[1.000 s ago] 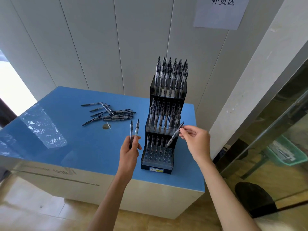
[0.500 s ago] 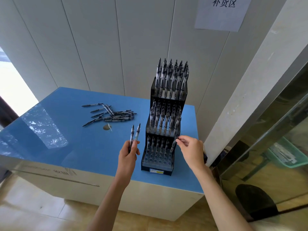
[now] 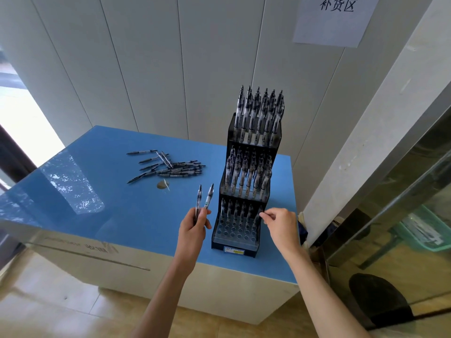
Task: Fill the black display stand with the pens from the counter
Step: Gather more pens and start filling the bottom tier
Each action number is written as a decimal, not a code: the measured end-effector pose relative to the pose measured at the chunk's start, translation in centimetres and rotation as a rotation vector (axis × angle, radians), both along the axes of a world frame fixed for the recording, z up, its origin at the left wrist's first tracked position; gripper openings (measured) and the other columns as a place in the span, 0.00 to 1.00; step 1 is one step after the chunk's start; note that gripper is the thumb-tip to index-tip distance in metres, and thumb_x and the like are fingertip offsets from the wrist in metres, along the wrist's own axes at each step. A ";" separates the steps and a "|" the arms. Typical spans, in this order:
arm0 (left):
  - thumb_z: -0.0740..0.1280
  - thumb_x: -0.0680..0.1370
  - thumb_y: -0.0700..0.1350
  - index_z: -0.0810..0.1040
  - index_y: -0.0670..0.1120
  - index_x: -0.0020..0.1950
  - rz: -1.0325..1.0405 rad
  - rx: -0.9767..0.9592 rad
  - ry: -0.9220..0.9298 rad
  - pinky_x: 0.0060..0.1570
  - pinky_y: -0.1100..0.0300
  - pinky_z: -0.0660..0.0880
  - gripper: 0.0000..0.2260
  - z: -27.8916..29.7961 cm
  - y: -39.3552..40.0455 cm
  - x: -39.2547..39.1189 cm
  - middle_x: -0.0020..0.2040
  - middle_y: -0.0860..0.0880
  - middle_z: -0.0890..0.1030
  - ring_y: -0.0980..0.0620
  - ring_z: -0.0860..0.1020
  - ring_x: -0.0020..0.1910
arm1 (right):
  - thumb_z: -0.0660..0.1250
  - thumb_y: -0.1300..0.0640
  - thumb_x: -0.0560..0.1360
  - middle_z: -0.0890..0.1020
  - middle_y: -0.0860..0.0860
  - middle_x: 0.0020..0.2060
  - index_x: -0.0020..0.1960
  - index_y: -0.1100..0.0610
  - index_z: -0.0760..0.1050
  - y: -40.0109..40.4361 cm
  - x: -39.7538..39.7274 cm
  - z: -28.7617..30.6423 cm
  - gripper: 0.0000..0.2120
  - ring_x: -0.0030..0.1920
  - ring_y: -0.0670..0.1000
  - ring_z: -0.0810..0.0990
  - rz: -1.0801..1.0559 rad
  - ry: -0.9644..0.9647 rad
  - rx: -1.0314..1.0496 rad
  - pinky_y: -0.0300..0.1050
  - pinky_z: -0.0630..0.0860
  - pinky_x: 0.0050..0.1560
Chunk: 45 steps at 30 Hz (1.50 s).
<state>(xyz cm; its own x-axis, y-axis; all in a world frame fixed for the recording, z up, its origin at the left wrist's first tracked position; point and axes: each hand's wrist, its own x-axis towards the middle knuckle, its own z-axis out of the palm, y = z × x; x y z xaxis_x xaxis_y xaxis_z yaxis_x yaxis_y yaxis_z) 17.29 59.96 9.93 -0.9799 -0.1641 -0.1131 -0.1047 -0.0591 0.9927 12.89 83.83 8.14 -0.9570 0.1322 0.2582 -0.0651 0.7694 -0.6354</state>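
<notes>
Standing upright near the right edge of a glossy blue table [image 3: 97, 186], a tall black three-tier plastic display stand [image 3: 249, 191] holds rows of clear-barrelled pens with dark tips. Its top tier and middle tier look full. The bottom tier has one row of pens along the back, and the rows of round holes in front of them are bare.

The right hand [image 3: 280, 228] is at the right end of that back row, thumb and forefinger pinching the top of a single clear pen [image 3: 257, 217] that stands in the bottom tier. The other fingers are curled under the palm.

The left hand [image 3: 194, 231] hangs just left of the stand's base, apart from it, with its fingers wrapped round the lower ends of two clear pens [image 3: 203, 200]. These two point upward and spread slightly apart at their tips.

Farther back on the left part of the table lies a loose pile of pens [image 3: 170, 167], flat and crossing one another, well apart from the stand. A small brownish scrap [image 3: 162, 184] lies just in front of the pile.

On the pale panelled wall behind the table hangs a white paper sign [image 3: 334, 19] with dark printed characters.
</notes>
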 end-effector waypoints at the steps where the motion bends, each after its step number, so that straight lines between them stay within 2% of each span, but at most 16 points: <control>1: 0.60 0.86 0.50 0.79 0.44 0.54 0.001 0.013 -0.004 0.28 0.62 0.63 0.12 0.1 0.0 0.0 0.36 0.49 0.75 0.54 0.63 0.29 | 0.76 0.57 0.74 0.84 0.49 0.30 0.40 0.59 0.86 0.1 -0.1 0.2 0.07 0.33 0.49 0.82 -0.009 -0.011 -0.010 0.50 0.81 0.40; 5: 0.63 0.85 0.49 0.79 0.40 0.52 -0.019 0.041 0.011 0.28 0.63 0.63 0.13 0.5 -0.1 -0.1 0.35 0.50 0.73 0.54 0.62 0.28 | 0.76 0.57 0.74 0.85 0.46 0.30 0.42 0.57 0.86 -0.6 0.2 1.5 0.04 0.33 0.43 0.84 0.041 -0.022 -0.181 0.49 0.83 0.41; 8: 0.66 0.83 0.50 0.75 0.35 0.49 -0.034 0.032 0.019 0.27 0.63 0.63 0.16 0.8 0.0 -0.1 0.32 0.48 0.68 0.53 0.61 0.29 | 0.75 0.60 0.75 0.86 0.48 0.33 0.45 0.56 0.87 -2.3 0.3 3.2 0.02 0.36 0.47 0.86 0.153 -0.045 -0.407 0.50 0.84 0.44; 10: 0.67 0.82 0.50 0.74 0.33 0.49 -0.053 0.039 0.014 0.27 0.63 0.62 0.18 1.1 0.0 0.0 0.30 0.49 0.66 0.53 0.60 0.28 | 0.74 0.60 0.75 0.87 0.50 0.37 0.50 0.58 0.86 -3.6 0.1 4.4 0.04 0.40 0.50 0.87 0.228 -0.087 -0.537 0.49 0.84 0.48; 13: 0.65 0.84 0.48 0.79 0.35 0.51 -0.108 0.063 0.007 0.26 0.64 0.60 0.15 1.3 0.2 0.1 0.29 0.52 0.72 0.54 0.61 0.25 | 0.74 0.59 0.76 0.88 0.53 0.44 0.56 0.61 0.84 -5.4 -0.2 5.6 0.10 0.46 0.52 0.87 0.310 -0.173 -0.671 0.48 0.83 0.52; 16: 0.63 0.84 0.46 0.82 0.37 0.53 -0.147 0.074 0.013 0.25 0.64 0.61 0.13 1.3 0.2 0.0 0.34 0.48 0.77 0.54 0.63 0.25 | 0.73 0.62 0.76 0.87 0.56 0.44 0.55 0.60 0.83 -6.6 -0.2 6.1 0.08 0.47 0.55 0.87 0.351 -0.229 -0.808 0.49 0.83 0.52; 22: 0.62 0.85 0.48 0.82 0.39 0.54 -0.169 0.026 0.005 0.25 0.63 0.62 0.14 0.8 -0.6 -0.3 0.36 0.47 0.80 0.53 0.64 0.25 | 0.72 0.63 0.76 0.87 0.59 0.42 0.51 0.62 0.83 -7.7 0.3 6.3 0.04 0.44 0.58 0.87 0.327 -0.271 -0.927 0.48 0.84 0.47; 26: 0.62 0.85 0.50 0.82 0.44 0.49 -0.047 -0.057 0.010 0.32 0.62 0.67 0.14 0.2 -1.3 -0.3 0.36 0.49 0.75 0.53 0.67 0.30 | 0.72 0.64 0.76 0.87 0.60 0.42 0.52 0.64 0.83 -7.3 -0.3 6.3 0.06 0.44 0.60 0.87 0.251 -0.197 -0.959 0.49 0.84 0.48; 28: 0.62 0.85 0.50 0.82 0.48 0.48 0.034 -0.117 0.010 0.37 0.61 0.68 0.13 0.0 -2.2 -0.5 0.38 0.51 0.74 0.56 0.71 0.34 | 0.72 0.64 0.76 0.87 0.58 0.41 0.51 0.64 0.83 -6.8 -0.7 6.1 0.06 0.43 0.58 0.87 0.182 -0.116 -0.904 0.48 0.84 0.47; 30: 0.62 0.85 0.50 0.81 0.48 0.48 0.073 -0.150 0.009 0.40 0.59 0.69 0.12 -0.1 -3.0 -0.7 0.38 0.53 0.73 0.57 0.72 0.36 | 0.73 0.63 0.76 0.87 0.54 0.39 0.51 0.62 0.84 -6.5 -1.0 5.6 0.05 0.41 0.53 0.87 0.133 -0.016 -0.714 0.47 0.84 0.46; 33: 0.63 0.85 0.50 0.74 0.46 0.45 0.089 -0.150 0.013 0.37 0.56 0.65 0.12 0.1 -3.9 -1.1 0.35 0.51 0.66 0.53 0.65 0.34 | 0.74 0.61 0.75 0.87 0.49 0.39 0.51 0.59 0.85 -6.7 -1.2 4.5 0.05 0.40 0.44 0.86 0.122 0.087 -0.431 0.40 0.83 0.48; 35: 0.63 0.85 0.50 0.71 0.44 0.45 0.093 -0.136 0.026 0.34 0.56 0.62 0.12 0.1 -4.3 -1.2 0.34 0.51 0.63 0.53 0.61 0.33 | 0.75 0.60 0.75 0.87 0.47 0.40 0.51 0.59 0.85 -7.0 -1.2 3.9 0.06 0.40 0.40 0.85 0.130 0.123 -0.331 0.36 0.81 0.49; 39: 0.62 0.85 0.49 0.75 0.43 0.49 0.089 -0.126 0.059 0.30 0.60 0.61 0.11 0.1 -4.9 -1.3 0.32 0.53 0.63 0.54 0.61 0.32 | 0.75 0.60 0.75 0.86 0.47 0.40 0.52 0.60 0.86 -7.8 -1.1 3.0 0.07 0.38 0.31 0.80 0.144 0.139 -0.208 0.25 0.76 0.46; 41: 0.62 0.85 0.49 0.77 0.45 0.50 0.088 -0.128 0.071 0.29 0.60 0.61 0.10 0.0 -5.1 -1.3 0.32 0.53 0.63 0.54 0.61 0.31 | 0.75 0.60 0.75 0.87 0.48 0.40 0.52 0.60 0.86 -8.1 -1.1 2.6 0.07 0.38 0.31 0.80 0.144 0.129 -0.188 0.24 0.75 0.46; 45: 0.61 0.85 0.50 0.79 0.48 0.50 0.072 -0.141 0.078 0.29 0.60 0.60 0.10 -0.2 -5.2 -1.3 0.33 0.52 0.63 0.53 0.60 0.31 | 0.75 0.60 0.75 0.87 0.49 0.40 0.52 0.59 0.86 -8.4 -1.1 2.0 0.07 0.38 0.37 0.82 0.144 0.099 -0.167 0.27 0.78 0.47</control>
<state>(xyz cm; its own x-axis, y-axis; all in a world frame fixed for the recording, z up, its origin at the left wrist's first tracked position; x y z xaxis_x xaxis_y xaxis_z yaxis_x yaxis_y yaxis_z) 15.98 54.72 9.77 -0.9701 -0.2427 -0.0083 -0.0278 0.0771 0.9966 11.78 75.43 10.13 -0.9402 0.0447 0.3377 -0.2349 0.6327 -0.7379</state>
